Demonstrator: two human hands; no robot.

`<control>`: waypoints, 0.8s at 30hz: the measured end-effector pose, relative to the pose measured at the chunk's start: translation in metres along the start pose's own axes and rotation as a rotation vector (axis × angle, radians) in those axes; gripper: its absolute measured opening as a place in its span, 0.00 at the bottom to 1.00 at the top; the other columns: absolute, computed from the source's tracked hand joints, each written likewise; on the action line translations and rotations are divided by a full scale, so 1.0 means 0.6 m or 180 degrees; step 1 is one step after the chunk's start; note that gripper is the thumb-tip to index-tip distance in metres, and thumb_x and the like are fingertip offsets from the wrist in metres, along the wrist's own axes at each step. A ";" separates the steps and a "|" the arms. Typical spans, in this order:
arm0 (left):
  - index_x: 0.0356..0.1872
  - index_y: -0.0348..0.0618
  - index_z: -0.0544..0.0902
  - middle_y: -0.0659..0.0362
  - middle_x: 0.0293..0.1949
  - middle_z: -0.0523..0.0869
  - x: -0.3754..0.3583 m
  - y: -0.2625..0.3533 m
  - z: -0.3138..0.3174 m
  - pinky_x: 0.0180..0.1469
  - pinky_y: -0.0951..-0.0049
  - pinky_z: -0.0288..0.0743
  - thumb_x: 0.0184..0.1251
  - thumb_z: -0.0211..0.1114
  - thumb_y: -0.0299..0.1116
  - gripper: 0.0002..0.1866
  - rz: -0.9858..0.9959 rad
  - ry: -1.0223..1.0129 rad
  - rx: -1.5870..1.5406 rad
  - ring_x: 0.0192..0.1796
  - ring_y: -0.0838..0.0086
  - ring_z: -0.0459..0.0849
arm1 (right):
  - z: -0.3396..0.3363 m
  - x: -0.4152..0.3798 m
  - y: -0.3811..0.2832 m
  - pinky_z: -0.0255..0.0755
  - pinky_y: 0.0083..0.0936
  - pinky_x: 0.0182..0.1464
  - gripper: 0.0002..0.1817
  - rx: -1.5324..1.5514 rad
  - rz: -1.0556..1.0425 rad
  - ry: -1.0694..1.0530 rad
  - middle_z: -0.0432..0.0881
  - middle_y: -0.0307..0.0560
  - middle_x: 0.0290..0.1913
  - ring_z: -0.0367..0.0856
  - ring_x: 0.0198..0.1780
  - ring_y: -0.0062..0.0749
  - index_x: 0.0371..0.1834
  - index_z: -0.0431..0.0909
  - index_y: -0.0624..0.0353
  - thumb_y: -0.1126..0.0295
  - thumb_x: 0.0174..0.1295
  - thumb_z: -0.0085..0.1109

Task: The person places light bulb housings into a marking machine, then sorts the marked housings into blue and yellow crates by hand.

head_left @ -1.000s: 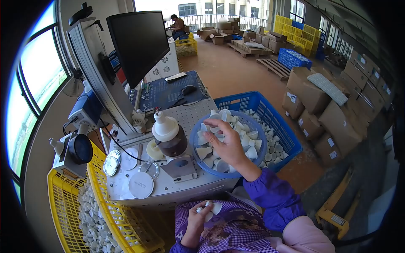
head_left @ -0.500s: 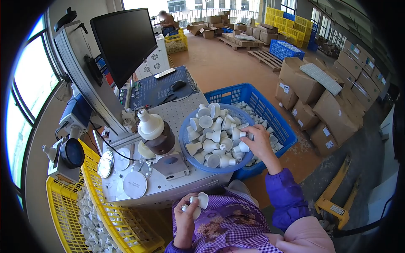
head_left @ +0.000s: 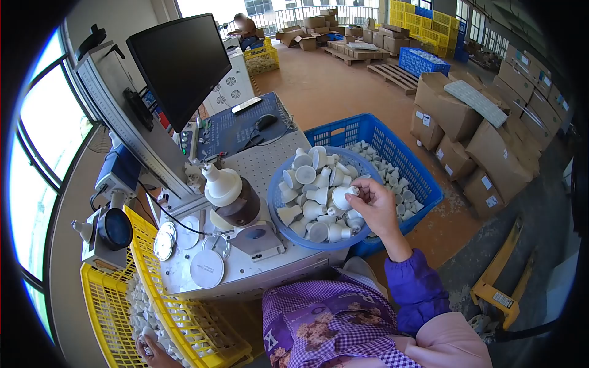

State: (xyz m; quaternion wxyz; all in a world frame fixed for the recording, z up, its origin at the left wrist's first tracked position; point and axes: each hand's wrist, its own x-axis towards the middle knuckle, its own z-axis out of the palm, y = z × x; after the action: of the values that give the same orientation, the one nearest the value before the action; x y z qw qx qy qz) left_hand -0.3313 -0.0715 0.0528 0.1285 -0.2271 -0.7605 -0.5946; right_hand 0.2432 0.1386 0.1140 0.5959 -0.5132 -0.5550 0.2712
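Observation:
My right hand (head_left: 375, 205) pinches a white lamp housing (head_left: 343, 197) over a round translucent blue bowl (head_left: 276, 224), which is heaped with similar white lamp housings (head_left: 314, 210). Down at the lower left, my left hand (head_left: 158, 354) reaches into a yellow crate (head_left: 98, 300). Its fingers are curled round a white lamp housing (head_left: 148, 334), just above the pile of pieces there; part of this hand is cut off by the frame's lower edge. A larger white bulb-shaped piece (head_left: 222, 187) stands upright on a dark holder (head_left: 239, 211) on the bench, away from both hands.
A blue crate (head_left: 392, 144) with more housings stands behind the bowl. The bench (head_left: 276, 161) carries a monitor (head_left: 181, 67), a mouse (head_left: 265, 121) and flat round discs (head_left: 207, 268). Cardboard boxes (head_left: 454, 104) and a yellow pallet jack (head_left: 497, 294) are at right; a person (head_left: 246, 27) sits far back.
My left hand has gone from in front of my apron, where it held lamp housings, down left into the yellow crate. My right hand has lifted a housing from the heap, and the view has shifted slightly.

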 end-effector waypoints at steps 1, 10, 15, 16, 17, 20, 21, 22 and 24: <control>0.49 0.31 0.80 0.50 0.47 0.82 0.018 -0.026 -0.016 0.47 0.69 0.78 0.64 0.66 0.40 0.21 0.0096 0.0021 0.0457 0.44 0.66 0.82 | 0.006 0.000 0.002 0.69 0.13 0.34 0.11 0.0051 -0.0038 -0.0031 0.80 0.36 0.32 0.75 0.31 0.13 0.43 0.79 0.63 0.78 0.56 0.65; 0.43 0.38 0.83 0.50 0.48 0.79 0.013 0.002 0.011 0.59 0.62 0.64 0.58 0.69 0.32 0.13 0.1023 0.0051 0.1832 0.55 0.62 0.74 | 0.022 -0.015 -0.005 0.70 0.13 0.31 0.12 0.0380 -0.0100 0.0034 0.80 0.36 0.27 0.76 0.28 0.13 0.43 0.78 0.65 0.76 0.56 0.67; 0.37 0.37 0.84 0.56 0.40 0.79 -0.113 0.210 0.137 0.58 0.64 0.60 0.56 0.67 0.22 0.07 0.1496 -0.0620 0.0022 0.49 0.65 0.73 | 0.039 -0.025 -0.025 0.70 0.13 0.31 0.12 0.0636 -0.0098 -0.0128 0.80 0.35 0.27 0.76 0.29 0.12 0.42 0.78 0.64 0.76 0.56 0.67; 0.36 0.38 0.84 0.57 0.38 0.78 -0.140 0.248 0.156 0.56 0.65 0.60 0.55 0.67 0.22 0.07 0.1627 -0.0707 -0.0282 0.47 0.66 0.72 | 0.041 -0.027 -0.025 0.70 0.13 0.32 0.11 0.0585 -0.0126 -0.0185 0.80 0.35 0.27 0.76 0.29 0.13 0.42 0.78 0.64 0.76 0.56 0.67; 0.35 0.38 0.84 0.58 0.36 0.78 -0.164 0.285 0.173 0.54 0.66 0.60 0.54 0.68 0.21 0.07 0.1759 -0.0795 -0.0584 0.45 0.68 0.72 | 0.042 -0.027 -0.025 0.70 0.13 0.32 0.11 0.0533 -0.0150 -0.0240 0.80 0.35 0.27 0.76 0.29 0.13 0.42 0.78 0.64 0.76 0.57 0.67; 0.38 0.41 0.85 0.58 0.38 0.77 -0.200 0.380 0.220 0.55 0.66 0.60 0.53 0.70 0.24 0.10 0.1859 -0.1291 -0.1090 0.47 0.67 0.70 | 0.051 -0.027 -0.041 0.70 0.14 0.32 0.12 0.0607 -0.0149 -0.0310 0.81 0.36 0.27 0.77 0.29 0.14 0.42 0.78 0.64 0.75 0.57 0.67; 0.40 0.42 0.86 0.58 0.40 0.76 -0.202 0.418 0.235 0.55 0.66 0.60 0.52 0.71 0.26 0.12 0.1888 -0.1459 -0.1054 0.49 0.66 0.69 | 0.054 -0.027 -0.048 0.71 0.14 0.32 0.12 0.0647 -0.0123 -0.0333 0.81 0.36 0.27 0.78 0.29 0.14 0.42 0.78 0.64 0.75 0.57 0.67; 0.41 0.42 0.86 0.57 0.42 0.76 -0.201 0.449 0.255 0.55 0.65 0.61 0.53 0.72 0.29 0.13 0.1897 -0.1578 -0.1056 0.51 0.64 0.68 | 0.058 -0.026 -0.052 0.71 0.14 0.32 0.12 0.0649 -0.0136 -0.0348 0.81 0.36 0.27 0.78 0.29 0.14 0.42 0.78 0.64 0.75 0.57 0.67; 0.43 0.42 0.86 0.55 0.45 0.76 -0.198 0.500 0.295 0.56 0.64 0.62 0.53 0.72 0.34 0.15 0.1972 -0.1773 -0.1059 0.53 0.62 0.66 | 0.067 -0.018 -0.063 0.72 0.14 0.32 0.12 0.0573 -0.0341 -0.0440 0.82 0.38 0.28 0.79 0.30 0.15 0.42 0.78 0.64 0.74 0.56 0.68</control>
State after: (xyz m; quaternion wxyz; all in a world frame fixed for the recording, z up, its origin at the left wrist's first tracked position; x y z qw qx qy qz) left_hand -0.0661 0.1333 0.2055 0.0526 -0.6132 -0.5562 -0.5585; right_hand 0.1936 0.1292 0.1388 0.6135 -0.4074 -0.5947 0.3224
